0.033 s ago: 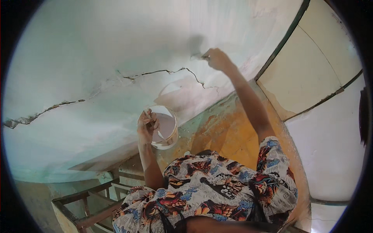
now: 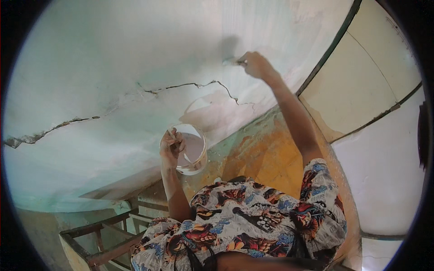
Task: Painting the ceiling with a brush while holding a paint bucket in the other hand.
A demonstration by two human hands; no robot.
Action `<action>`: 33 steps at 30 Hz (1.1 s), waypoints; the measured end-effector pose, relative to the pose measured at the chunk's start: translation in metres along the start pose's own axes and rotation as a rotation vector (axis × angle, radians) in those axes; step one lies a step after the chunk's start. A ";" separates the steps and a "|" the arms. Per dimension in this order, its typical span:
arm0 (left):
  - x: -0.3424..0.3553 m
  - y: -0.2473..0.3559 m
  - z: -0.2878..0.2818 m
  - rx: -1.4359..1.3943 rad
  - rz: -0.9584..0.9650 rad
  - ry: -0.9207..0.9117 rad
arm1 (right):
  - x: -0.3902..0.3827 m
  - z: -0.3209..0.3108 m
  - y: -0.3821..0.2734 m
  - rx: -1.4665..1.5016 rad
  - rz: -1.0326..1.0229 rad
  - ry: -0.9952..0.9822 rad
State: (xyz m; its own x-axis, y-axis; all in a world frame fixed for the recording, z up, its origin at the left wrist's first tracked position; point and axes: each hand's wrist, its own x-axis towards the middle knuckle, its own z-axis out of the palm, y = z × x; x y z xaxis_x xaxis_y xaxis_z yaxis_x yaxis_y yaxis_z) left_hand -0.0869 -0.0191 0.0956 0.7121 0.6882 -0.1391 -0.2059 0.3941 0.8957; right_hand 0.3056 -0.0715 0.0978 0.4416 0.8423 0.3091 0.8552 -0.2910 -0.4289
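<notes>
My right hand (image 2: 255,64) is raised and closed around a small paintbrush (image 2: 231,61), whose tip touches the pale green-white plastered surface (image 2: 135,54). My left hand (image 2: 172,145) grips the rim of a small white paint pot (image 2: 195,156), held up near my chest. Pale paint shows inside the pot. A long dark crack (image 2: 199,85) runs across the plaster below and left of the brush. My patterned short-sleeved shirt (image 2: 244,226) fills the lower middle.
A wooden frame of rough bars (image 2: 104,235) stands at the lower left. An orange-stained, peeling patch (image 2: 266,153) lies beside my right forearm. A dark strip (image 2: 332,47) edges cream panels (image 2: 361,86) on the right.
</notes>
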 end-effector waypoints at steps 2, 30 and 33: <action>-0.005 0.004 0.001 -0.008 0.023 0.051 | 0.008 -0.062 -0.022 -0.043 -0.155 0.163; 0.003 0.011 -0.004 0.064 0.008 0.123 | -0.061 0.070 -0.003 0.241 0.070 0.529; 0.006 0.007 -0.001 0.042 0.062 0.130 | -0.096 0.139 0.021 0.245 0.125 0.368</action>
State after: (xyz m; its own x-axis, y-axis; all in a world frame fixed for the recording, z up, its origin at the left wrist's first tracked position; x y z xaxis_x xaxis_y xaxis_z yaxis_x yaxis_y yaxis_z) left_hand -0.0842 -0.0117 0.1007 0.6054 0.7846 -0.1337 -0.2167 0.3241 0.9209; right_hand 0.2432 -0.0952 -0.0591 0.6422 0.5776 0.5039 0.7194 -0.2271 -0.6565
